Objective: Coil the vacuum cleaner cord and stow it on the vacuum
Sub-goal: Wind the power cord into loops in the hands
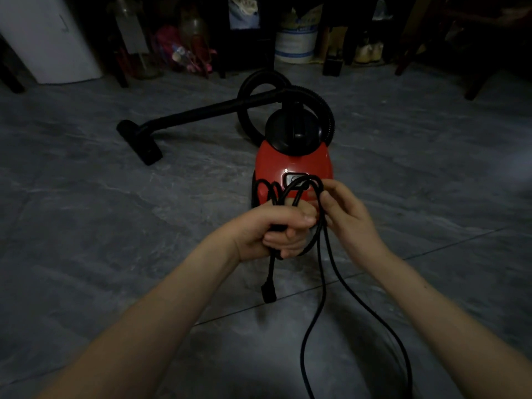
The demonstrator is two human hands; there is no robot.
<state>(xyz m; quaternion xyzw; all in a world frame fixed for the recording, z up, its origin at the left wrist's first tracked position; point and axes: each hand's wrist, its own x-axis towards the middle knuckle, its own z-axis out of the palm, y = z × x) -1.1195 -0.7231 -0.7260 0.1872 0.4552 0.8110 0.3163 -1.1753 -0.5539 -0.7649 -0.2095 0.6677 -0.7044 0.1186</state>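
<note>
Slack cord [322, 298] nearest cam: two strands hanging from hands, running down toward frame bottom, out of view. L hand [267, 234] fisted tight round bundle of loops, roughly 3–4, hard to count; plug [268, 292] dangling just below fist. R hand [345, 214] just beside, fingers pinched on newest loop at top. Loops standing upright, long axis vertical. Vacuum [293, 165] straight ahead, past hands, on floor [115, 226]; hose [259, 90] & nozzle [138, 139] off to left. Count: 1 cord, 1 plug, 1 vacuum. Likely next: R hand, nearer slack, feeds more.
</note>
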